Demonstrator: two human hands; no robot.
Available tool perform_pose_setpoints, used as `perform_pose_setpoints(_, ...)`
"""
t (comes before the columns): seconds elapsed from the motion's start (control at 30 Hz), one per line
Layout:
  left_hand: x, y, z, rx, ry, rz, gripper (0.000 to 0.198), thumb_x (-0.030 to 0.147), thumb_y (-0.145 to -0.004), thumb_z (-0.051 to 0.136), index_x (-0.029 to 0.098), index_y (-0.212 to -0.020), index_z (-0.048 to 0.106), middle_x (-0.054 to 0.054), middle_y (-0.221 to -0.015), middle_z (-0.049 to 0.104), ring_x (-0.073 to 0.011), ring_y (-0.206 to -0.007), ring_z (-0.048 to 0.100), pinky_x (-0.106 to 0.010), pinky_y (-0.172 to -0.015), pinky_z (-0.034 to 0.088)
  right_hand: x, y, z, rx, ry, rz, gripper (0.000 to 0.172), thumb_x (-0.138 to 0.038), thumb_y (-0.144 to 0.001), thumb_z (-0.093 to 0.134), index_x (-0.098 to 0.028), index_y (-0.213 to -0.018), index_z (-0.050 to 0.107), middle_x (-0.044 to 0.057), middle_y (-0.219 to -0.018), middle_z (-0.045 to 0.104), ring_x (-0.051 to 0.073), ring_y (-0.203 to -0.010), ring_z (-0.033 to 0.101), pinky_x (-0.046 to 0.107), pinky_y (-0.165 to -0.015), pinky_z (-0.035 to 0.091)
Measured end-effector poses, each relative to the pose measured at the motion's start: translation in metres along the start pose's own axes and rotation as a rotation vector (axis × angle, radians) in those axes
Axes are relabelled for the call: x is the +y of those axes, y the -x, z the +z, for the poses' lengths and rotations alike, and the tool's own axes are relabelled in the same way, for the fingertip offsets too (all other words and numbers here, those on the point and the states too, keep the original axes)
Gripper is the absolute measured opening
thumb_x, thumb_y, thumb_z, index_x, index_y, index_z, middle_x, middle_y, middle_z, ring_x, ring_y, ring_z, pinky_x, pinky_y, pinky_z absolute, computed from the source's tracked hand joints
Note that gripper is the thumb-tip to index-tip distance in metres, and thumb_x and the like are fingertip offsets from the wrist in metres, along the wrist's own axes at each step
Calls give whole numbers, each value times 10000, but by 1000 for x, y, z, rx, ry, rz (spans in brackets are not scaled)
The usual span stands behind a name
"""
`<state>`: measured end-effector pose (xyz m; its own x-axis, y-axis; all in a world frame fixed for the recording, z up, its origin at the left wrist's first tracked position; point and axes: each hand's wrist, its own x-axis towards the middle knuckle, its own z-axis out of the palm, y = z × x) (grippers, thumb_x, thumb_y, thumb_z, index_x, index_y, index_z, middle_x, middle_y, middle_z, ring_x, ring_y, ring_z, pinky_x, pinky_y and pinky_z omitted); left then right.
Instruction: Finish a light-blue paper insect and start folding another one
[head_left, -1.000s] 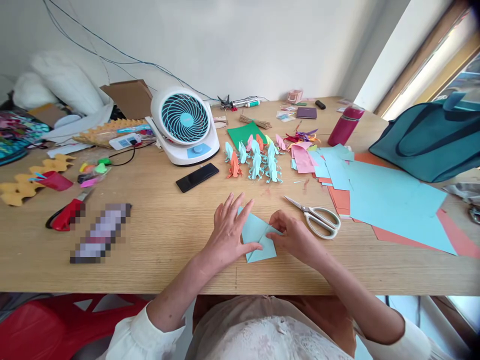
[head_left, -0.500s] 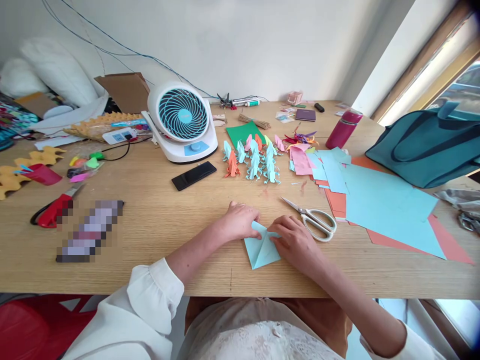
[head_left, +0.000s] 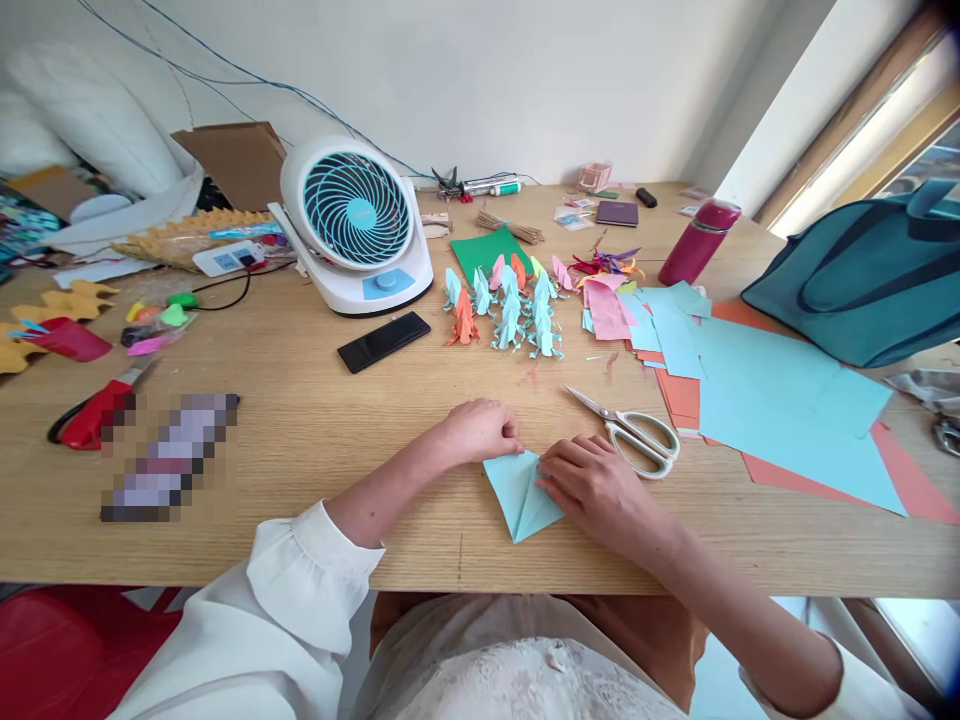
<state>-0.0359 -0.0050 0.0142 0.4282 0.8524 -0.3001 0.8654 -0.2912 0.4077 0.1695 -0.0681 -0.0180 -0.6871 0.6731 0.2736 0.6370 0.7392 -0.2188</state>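
Note:
A light blue folded sheet of origami paper (head_left: 516,497) lies on the table before me, with crease lines running to its lower tip. My left hand (head_left: 482,430) is closed, its curled fingertips at the paper's upper edge. On the right side of the sheet, my right hand (head_left: 592,485) has its fingers bent together, gripping the paper edge and covering that corner. White-handled scissors (head_left: 643,440) lie just beyond my right hand, blades pointing away to the left. Farther back stand several folded paper figures (head_left: 510,318), mostly light blue, some orange and pink.
A white fan (head_left: 356,225) and a black phone (head_left: 384,342) are at the left back. Large blue sheets (head_left: 795,410) over orange ones spread on the right, near a pink bottle (head_left: 699,242) and a teal bag (head_left: 847,285). Red-handled scissors (head_left: 97,415) lie far left.
My left fingers have drawn back from over the paper to its upper edge, uncovering more of its left part. My right hand stays on the right side. The view has shifted slightly.

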Motion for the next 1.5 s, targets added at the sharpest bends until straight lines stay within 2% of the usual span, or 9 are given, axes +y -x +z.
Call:
perform_pose_setpoints(0.3,-15,-3,1,-39,87,24,229,432,-716,699,206,-681,707,26,-636,663,-123,-593,542,-233,-529,307,-15,5,10,52,90,60,183,-218,-982,488,-159,-986,662,97,-950,648,225,-850,564,371,-772,406)
perform_pose_setpoints(0.47,-13,-1,2,20,176,-11,202,388,-626,772,202,-638,696,21,-623,660,-128,-588,545,-236,-533,319,-9,1,7,24,137,15,183,-208,-984,484,-163,-1004,659,100,-984,663,229,-869,576,382,-777,403)
perform_pose_setpoints(0.63,-23,-6,3,112,264,-50,250,423,-704,715,176,-672,692,12,-627,645,-120,-593,534,-228,-533,328,0,-3,7,24,139,20,192,-230,-983,495,-150,-1029,663,96,-989,666,232,-883,564,382,-796,400)
perform_pose_setpoints(0.8,-23,4,16,255,733,-91,373,440,-752,721,145,-969,649,-17,-757,669,-133,-673,596,-225,-587,417,0,-1,11,38,145,40,196,-212,-987,482,-152,-1049,658,94,-1022,668,232,-892,553,379,-787,397)
perform_pose_setpoints(1.0,-2,28,49,443,1175,-87,630,296,-729,776,188,-1264,462,-82,-1141,636,-145,-903,647,-300,-819,515,-3,0,10,28,147,41,192,-204,-985,485,-154,-1059,655,94,-1007,670,229,-887,559,376,-779,399)
perform_pose_setpoints(1.13,11,31,67,575,860,-103,844,201,-654,803,216,-1380,373,-74,-1115,642,-196,-929,642,-338,-839,513,-2,0,12,39,151,36,196,-193,-980,491,-159,-1083,655,100,-1022,668,237,-901,559,381,-788,404)
perform_pose_setpoints(1.27,21,27,66,665,535,-147,911,172,-698,737,222,-1478,269,-50,-1033,661,-225,-947,640,-327,-830,485,-1,1,15,41,147,26,206,-184,-986,476,-167,-1089,654,103,-1055,661,238,-914,569,378,-788,412)
perform_pose_setpoints(1.37,23,23,59,677,520,-219,788,170,-700,719,182,-1413,385,-10,-874,660,-196,-821,639,-289,-757,478,-1,2,15,49,142,41,207,-199,-996,459,-168,-1060,653,103,-1036,661,234,-897,572,379,-783,417)
perform_pose_setpoints(1.5,20,20,55,613,582,-237,386,211,-713,712,190,-1089,623,12,-760,665,-157,-685,622,-261,-673,463,-2,2,15,43,133,50,193,-199,-991,469,-153,-1044,649,108,-1029,655,239,-895,566,383,-790,421)
